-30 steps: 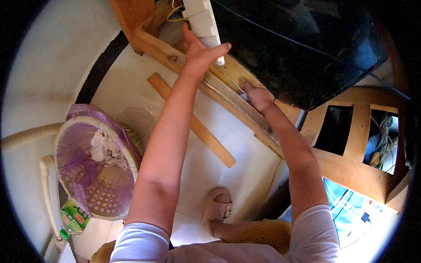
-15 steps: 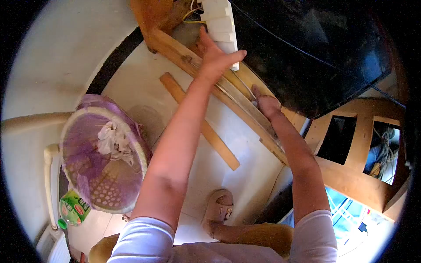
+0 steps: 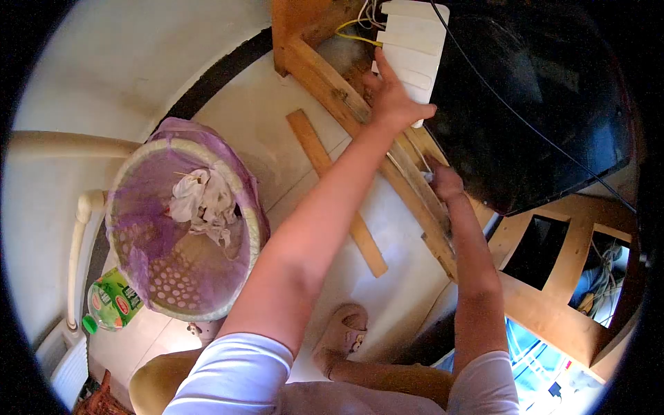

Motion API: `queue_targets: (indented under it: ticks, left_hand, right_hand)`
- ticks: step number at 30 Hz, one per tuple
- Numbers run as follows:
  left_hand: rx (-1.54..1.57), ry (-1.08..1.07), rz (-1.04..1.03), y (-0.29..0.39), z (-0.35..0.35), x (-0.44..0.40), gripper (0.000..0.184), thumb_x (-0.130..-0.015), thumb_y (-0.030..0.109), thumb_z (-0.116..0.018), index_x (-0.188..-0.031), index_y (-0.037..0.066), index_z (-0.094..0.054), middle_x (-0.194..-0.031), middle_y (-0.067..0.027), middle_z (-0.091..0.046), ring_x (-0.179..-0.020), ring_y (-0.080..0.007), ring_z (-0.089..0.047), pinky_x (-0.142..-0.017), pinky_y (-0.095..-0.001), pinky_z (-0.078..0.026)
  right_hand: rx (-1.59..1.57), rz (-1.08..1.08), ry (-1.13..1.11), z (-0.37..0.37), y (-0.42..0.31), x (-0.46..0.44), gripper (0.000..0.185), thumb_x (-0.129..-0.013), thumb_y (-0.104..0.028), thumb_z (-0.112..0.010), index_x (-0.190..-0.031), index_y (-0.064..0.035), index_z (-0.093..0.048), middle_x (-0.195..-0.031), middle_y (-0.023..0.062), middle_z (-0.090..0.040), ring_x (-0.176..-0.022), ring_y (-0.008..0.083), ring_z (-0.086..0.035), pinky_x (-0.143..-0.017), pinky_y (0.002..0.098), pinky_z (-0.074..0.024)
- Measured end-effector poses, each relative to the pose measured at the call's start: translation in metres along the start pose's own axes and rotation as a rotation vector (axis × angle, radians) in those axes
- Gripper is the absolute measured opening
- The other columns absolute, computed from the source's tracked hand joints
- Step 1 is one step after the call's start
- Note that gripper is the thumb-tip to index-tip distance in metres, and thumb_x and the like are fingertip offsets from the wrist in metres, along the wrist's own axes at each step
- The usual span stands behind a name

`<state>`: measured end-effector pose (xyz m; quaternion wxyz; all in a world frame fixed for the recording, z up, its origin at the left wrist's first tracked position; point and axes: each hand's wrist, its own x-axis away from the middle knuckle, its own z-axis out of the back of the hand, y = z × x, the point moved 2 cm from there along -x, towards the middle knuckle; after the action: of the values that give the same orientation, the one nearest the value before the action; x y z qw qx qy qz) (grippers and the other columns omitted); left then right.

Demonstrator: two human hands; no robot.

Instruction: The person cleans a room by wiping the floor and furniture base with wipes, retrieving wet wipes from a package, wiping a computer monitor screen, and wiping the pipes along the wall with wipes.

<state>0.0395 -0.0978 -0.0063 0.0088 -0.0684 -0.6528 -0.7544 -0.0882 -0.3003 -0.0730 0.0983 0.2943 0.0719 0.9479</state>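
Note:
A white router-like box (image 3: 412,48), ridged across its face, is tilted up against a black glossy panel. My left hand (image 3: 398,104) grips its lower end, thumb on the right edge and index finger on the left. A yellow cable (image 3: 354,34) and paler cables run to the box's left side. Lower right, my right hand (image 3: 446,183) is closed at the wooden frame's ledge (image 3: 408,149). Something small and whitish shows at its fingers, with a thin pale line rising from it; its kind is unclear.
A purple-lined waste basket (image 3: 252,207) holds crumpled white bags. Beside it lies a plastic bottle with a green label (image 3: 114,301). A loose wooden slat (image 3: 339,194) lies on the tiled floor. The black panel (image 3: 532,104) and a slatted wooden frame (image 3: 553,256) occupy the right side.
The view has shifted, so most things sit further right. The white box shows more of its broad face, with my left hand still on it. My right hand remains at the ledge.

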Motion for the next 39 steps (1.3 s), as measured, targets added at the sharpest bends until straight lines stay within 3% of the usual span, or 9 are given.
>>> queue_targets:
  ticks: [5,9,11,14,21,34,36,37,39]
  left_hand:
    - [-0.138,-0.032,0.082,0.002,-0.015,-0.01,0.143,-0.045,0.013,-0.087,-0.143,0.015,0.017,-0.131,-0.0287,-0.018,-0.12,-0.0441,-0.034,-0.102,-0.043,-0.036]
    - [-0.299,-0.002,0.164,-0.003,-0.029,-0.016,0.146,-0.047,0.009,-0.088,-0.142,0.017,0.022,-0.133,-0.0273,-0.016,-0.119,-0.0443,-0.036,-0.103,-0.0444,-0.036]
    - [-0.236,-0.005,0.163,-0.01,-0.035,-0.019,0.147,-0.047,0.008,-0.089,-0.141,0.017,0.024,-0.134,-0.0269,-0.015,-0.118,-0.044,-0.037,-0.103,-0.045,-0.036]
    - [-0.253,0.015,0.131,-0.018,-0.047,-0.026,0.152,-0.044,0.016,-0.092,-0.14,0.015,0.026,-0.137,-0.0354,-0.011,-0.128,-0.0472,-0.025,-0.107,-0.0459,-0.03]
    - [-0.461,0.067,0.208,-0.023,-0.043,-0.035,0.148,-0.046,0.017,-0.092,-0.142,0.01,0.02,-0.13,-0.0289,-0.026,-0.116,-0.0441,-0.041,-0.099,-0.0446,-0.04]
    - [-0.477,0.066,0.276,-0.018,-0.038,-0.033,0.116,-0.072,0.011,-0.074,-0.143,0.006,0.016,-0.137,-0.0339,-0.019,-0.127,-0.0434,-0.03,-0.105,-0.0439,-0.033]
    - [-0.526,-0.077,0.208,0.002,-0.028,-0.012,0.11,-0.073,0.012,-0.073,-0.145,0.005,0.009,-0.138,-0.0344,-0.022,-0.129,-0.0436,-0.028,-0.107,-0.0445,-0.03]
    - [-0.642,0.14,-0.077,0.003,-0.03,0.005,0.092,-0.071,0.01,-0.072,-0.144,0.004,-0.016,-0.133,-0.0282,-0.033,-0.125,-0.0417,-0.033,-0.104,-0.0447,-0.032]
    - [-0.473,0.223,-0.195,0.0,-0.015,0.044,0.087,-0.069,0.014,-0.074,-0.14,0.003,-0.024,-0.129,-0.0267,-0.037,-0.125,-0.042,-0.033,-0.103,-0.0461,-0.032]
  right_hand:
    - [-0.252,-0.013,0.014,0.027,-0.005,0.022,0.043,-0.072,-0.01,-0.071,-0.114,-0.018,-0.064,-0.109,0.015,-0.063,-0.097,0.0307,-0.062,-0.082,0.0364,-0.0484]
    - [-0.5,0.008,0.155,0.013,-0.008,0.036,0.038,-0.074,-0.004,-0.067,-0.111,-0.0119,-0.066,-0.11,0.0135,-0.064,-0.096,0.0256,-0.063,-0.083,0.0335,-0.0484]
    - [-1.301,0.235,0.118,-0.044,0.009,0.006,0.029,-0.08,-0.013,-0.059,-0.107,-0.0172,-0.068,-0.104,0.0127,-0.066,-0.09,0.0226,-0.063,-0.08,0.0336,-0.0486]
    - [-1.23,0.214,-0.012,-0.034,0.001,0.008,0.033,-0.078,-0.006,-0.059,-0.109,-0.0147,-0.067,-0.102,0.0106,-0.067,-0.09,0.0192,-0.062,-0.082,0.0317,-0.0473]
    - [-1.017,0.194,0.033,-0.065,0.021,-0.012,0.047,-0.069,0.004,-0.064,-0.112,-0.0145,-0.065,-0.107,0.0126,-0.066,-0.092,0.0242,-0.063,-0.084,0.0322,-0.0474]
    - [-0.47,-0.077,0.435,-0.019,0.019,0.013,0.031,-0.072,-0.02,-0.073,-0.101,-0.014,-0.068,-0.099,0.0139,-0.066,-0.09,0.0303,-0.064,-0.08,0.0385,-0.0498]
    - [-0.526,-0.062,0.456,-0.015,0.011,0.018,0.029,-0.071,-0.017,-0.073,-0.099,-0.0082,-0.068,-0.097,0.0161,-0.066,-0.09,0.0313,-0.064,-0.08,0.0369,-0.0493]
    - [-0.498,-0.107,0.397,-0.016,0.012,0.015,0.029,-0.071,-0.017,-0.073,-0.098,-0.0085,-0.069,-0.097,0.0161,-0.066,-0.09,0.0312,-0.064,-0.081,0.0367,-0.0492]
    - [-0.49,-0.103,0.364,-0.014,0.011,0.013,0.028,-0.073,-0.014,-0.072,-0.099,-0.0094,-0.069,-0.096,0.0135,-0.067,-0.087,0.0287,-0.065,-0.082,0.0346,-0.0487]
